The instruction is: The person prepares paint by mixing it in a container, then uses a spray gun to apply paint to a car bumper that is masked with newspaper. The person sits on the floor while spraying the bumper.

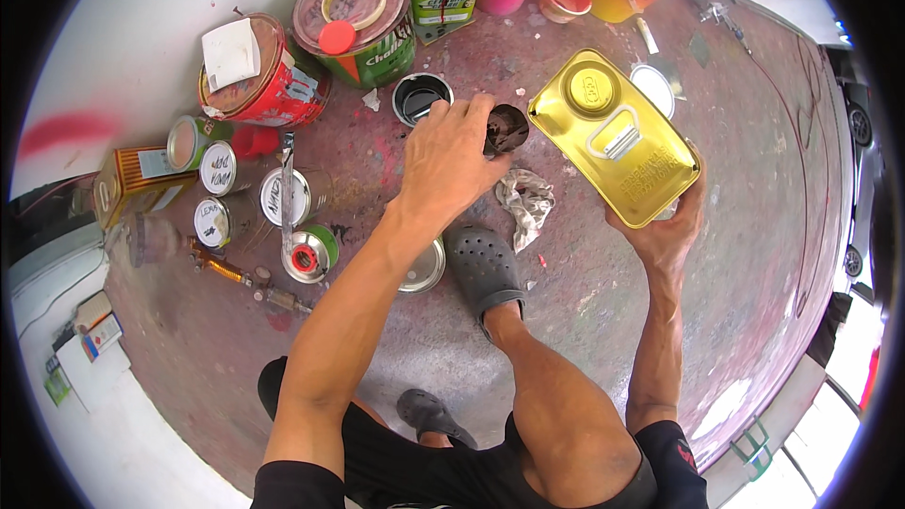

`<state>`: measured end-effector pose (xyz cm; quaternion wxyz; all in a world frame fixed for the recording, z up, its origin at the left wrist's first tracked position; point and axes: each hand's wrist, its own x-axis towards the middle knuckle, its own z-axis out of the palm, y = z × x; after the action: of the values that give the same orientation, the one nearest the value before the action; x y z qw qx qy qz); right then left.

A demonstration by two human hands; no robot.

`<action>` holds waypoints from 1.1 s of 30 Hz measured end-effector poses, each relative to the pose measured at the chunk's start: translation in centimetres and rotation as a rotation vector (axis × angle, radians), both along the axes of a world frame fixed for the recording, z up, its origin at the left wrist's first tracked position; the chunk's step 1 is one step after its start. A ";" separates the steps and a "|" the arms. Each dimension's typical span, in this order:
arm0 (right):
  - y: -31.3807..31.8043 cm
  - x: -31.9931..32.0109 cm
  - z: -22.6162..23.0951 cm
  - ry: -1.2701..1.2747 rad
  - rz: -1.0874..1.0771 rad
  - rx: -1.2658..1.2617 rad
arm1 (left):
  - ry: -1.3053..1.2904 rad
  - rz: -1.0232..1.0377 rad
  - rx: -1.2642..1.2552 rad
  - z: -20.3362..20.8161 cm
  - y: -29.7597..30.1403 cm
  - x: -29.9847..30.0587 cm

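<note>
My left hand point(451, 162) is closed round a small dark cup point(509, 128), its opening facing right and brownish inside. Just beyond that hand stands an open round can point(405, 113) with black liquid in it. My right hand point(671, 226) grips a gold rectangular tin point(650, 155) from its near right end. The tin's top shows a round cap and a folding wire handle, and the cap end points toward the cup. Below the cup a crumpled, stained rag point(526, 207) lies on the floor.
Several paint cans stand at the left, one bearing a flat metal stick point(287, 193). A spray gun point(231, 271) lies near them. Larger tubs, including a green one point(386, 61) with a tape roll point(354, 2), line the wall. My shoe point(483, 269) is beside a round lid point(426, 269).
</note>
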<state>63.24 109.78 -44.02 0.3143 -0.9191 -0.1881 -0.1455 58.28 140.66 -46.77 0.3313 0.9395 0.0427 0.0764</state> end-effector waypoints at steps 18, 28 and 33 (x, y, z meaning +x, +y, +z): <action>3.6 1.7 -3.1 0.204 -0.079 0.482 | 0.012 0.190 -0.263 -0.3 0.2 -2.4; 8.8 3.0 -8.8 0.293 -0.112 0.649 | 0.077 0.113 -0.215 2.9 1.9 -8.7; 9.5 2.0 -8.1 0.326 -0.135 0.494 | 0.030 0.115 -0.254 8.1 3.1 -11.7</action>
<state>65.21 119.33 -52.11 0.5439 -0.8365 -0.0328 -0.0582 46.53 143.74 -38.71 0.4418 0.8871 0.1109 0.0750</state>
